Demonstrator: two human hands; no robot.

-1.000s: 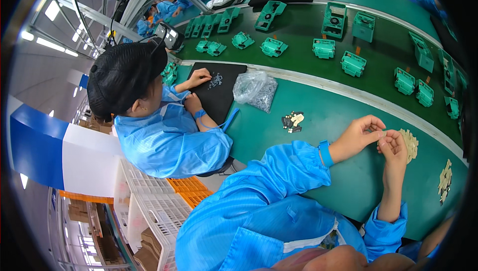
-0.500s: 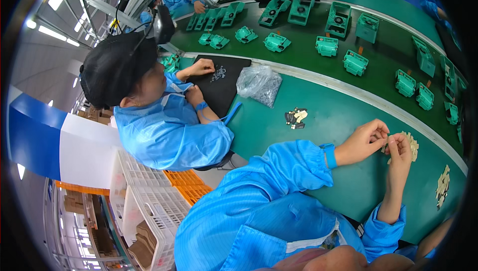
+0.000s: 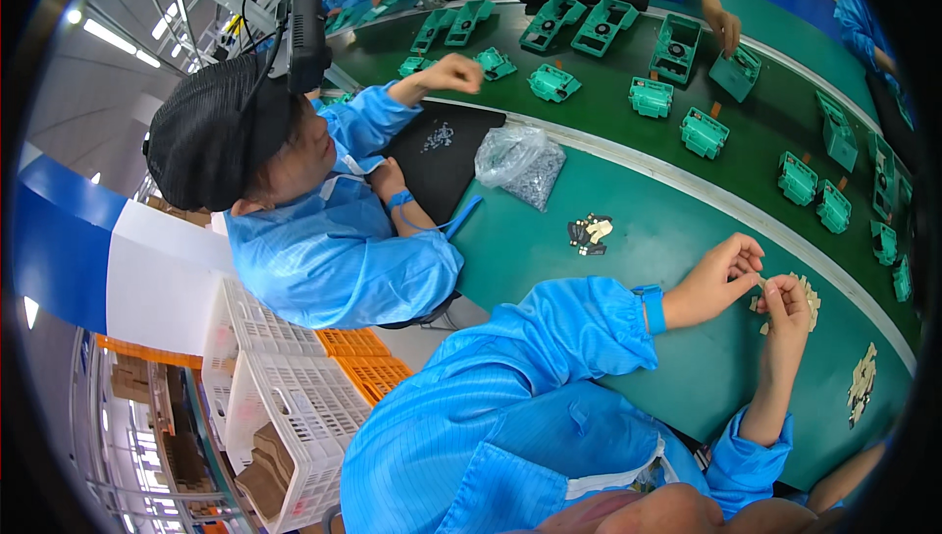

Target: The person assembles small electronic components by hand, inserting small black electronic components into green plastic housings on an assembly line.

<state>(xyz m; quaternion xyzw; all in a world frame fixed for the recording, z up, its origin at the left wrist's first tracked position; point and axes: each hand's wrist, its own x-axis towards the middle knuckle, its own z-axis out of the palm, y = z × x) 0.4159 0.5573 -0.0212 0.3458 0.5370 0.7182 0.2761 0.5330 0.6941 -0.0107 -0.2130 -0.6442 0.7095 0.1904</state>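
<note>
My left hand [image 3: 714, 284] and my right hand [image 3: 785, 313] meet fingertip to fingertip above the green worktop. Both are closed in a pinch on a small cream-coloured piece [image 3: 759, 282], mostly hidden by the fingers. Just beyond and beside my right hand lies a pile of similar cream pieces [image 3: 811, 300], partly covered by that hand. To the left of my left hand is a small heap of black and cream pieces [image 3: 591, 234]. A further heap of cream and dark pieces [image 3: 863, 387] lies at the right.
A dark green conveyor [image 3: 608, 87] crosses beyond the worktop, carrying green plastic housings [image 3: 705, 132]. At my left a co-worker [image 3: 334, 230] sits by a black mat [image 3: 446, 161] and a plastic bag of small grey parts [image 3: 520, 166]. White crates [image 3: 294, 416] stand lower left.
My hands stay almost in place, still pinching. The co-worker's hand has lifted from the black mat toward the conveyor. Across the belt, another person's hand has shifted right onto a green housing.
</note>
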